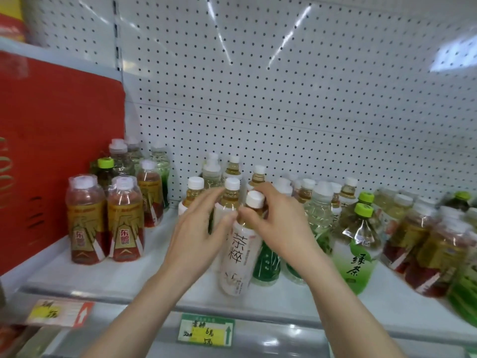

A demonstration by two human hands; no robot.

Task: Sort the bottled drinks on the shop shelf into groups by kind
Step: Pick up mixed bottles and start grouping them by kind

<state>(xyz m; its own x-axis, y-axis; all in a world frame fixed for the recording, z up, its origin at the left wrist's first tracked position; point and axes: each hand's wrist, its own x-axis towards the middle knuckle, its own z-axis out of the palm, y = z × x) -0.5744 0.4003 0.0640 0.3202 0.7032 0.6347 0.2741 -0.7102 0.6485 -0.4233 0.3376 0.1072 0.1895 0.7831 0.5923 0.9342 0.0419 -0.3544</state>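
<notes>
A white-labelled tea bottle [238,254] with a white cap stands near the front middle of the shelf. My right hand [281,220] grips its neck just below the cap. My left hand [198,228] rests against its left side, fingers spread toward a second white-capped tea bottle [230,195] behind. More white-capped tea bottles [258,174] cluster at the back. Red-and-gold energy drink bottles [125,220] stand in a group at left. Green tea bottles with lime caps [358,241] stand at right.
A red box [51,151] blocks the shelf's left end. White pegboard [284,99] forms the back wall. Mixed red-gold and green bottles [426,249] crowd the far right. Price tags [206,332] hang on the shelf's front rail. Bare shelf [160,254] lies between the left group and the middle cluster.
</notes>
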